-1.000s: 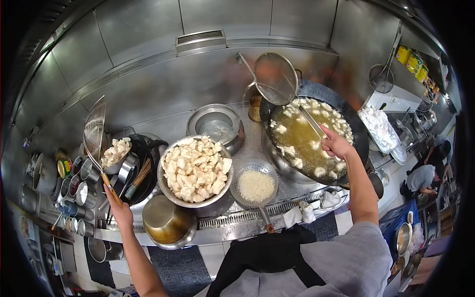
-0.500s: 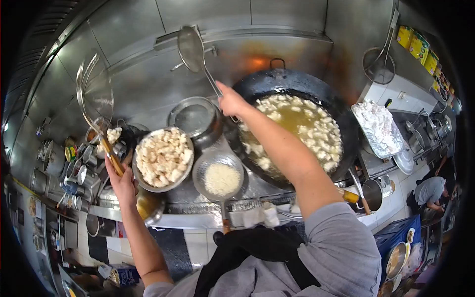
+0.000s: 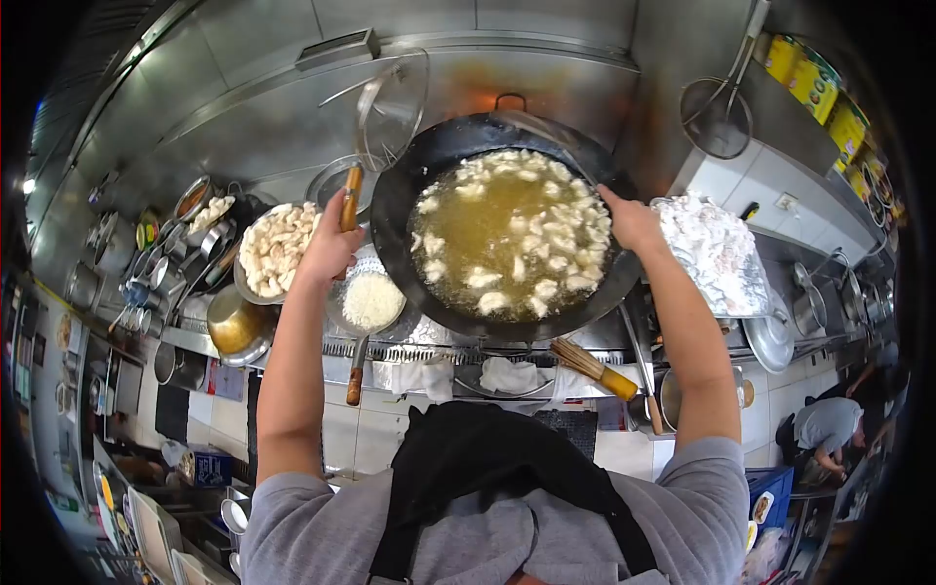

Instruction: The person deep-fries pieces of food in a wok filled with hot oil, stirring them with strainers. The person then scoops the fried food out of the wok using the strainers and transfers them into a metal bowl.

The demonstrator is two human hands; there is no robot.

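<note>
My left hand (image 3: 333, 242) is closed around the wooden handle of a round wire skimmer (image 3: 394, 105), its head raised above the left rim of the wok. My right hand (image 3: 634, 222) grips the thin metal handle of a strainer (image 3: 534, 125), whose head is seen nearly edge-on over the far side of the wok. Below lies the big black wok (image 3: 409, 151), with many pale battered pieces (image 3: 565, 229) floating in yellow, bubbling oil (image 3: 483, 229). The pieces gather mostly along the right and near sides. Neither tool appears to touch the oil.
Left of the wok stand a bowl of fried pieces (image 3: 277, 249) and a perforated ladle with pale crumbs (image 3: 372, 300). On the right are a tray of white floured pieces (image 3: 710, 249) and a hanging strainer (image 3: 717, 117). A bamboo brush (image 3: 595, 369) lies in front. Another person (image 3: 824, 429) works far right.
The view has shifted right. My left hand has brought the skimmer from the far left to the wok's left rim. My right hand has swung the strainer from left of the wok to its right.
</note>
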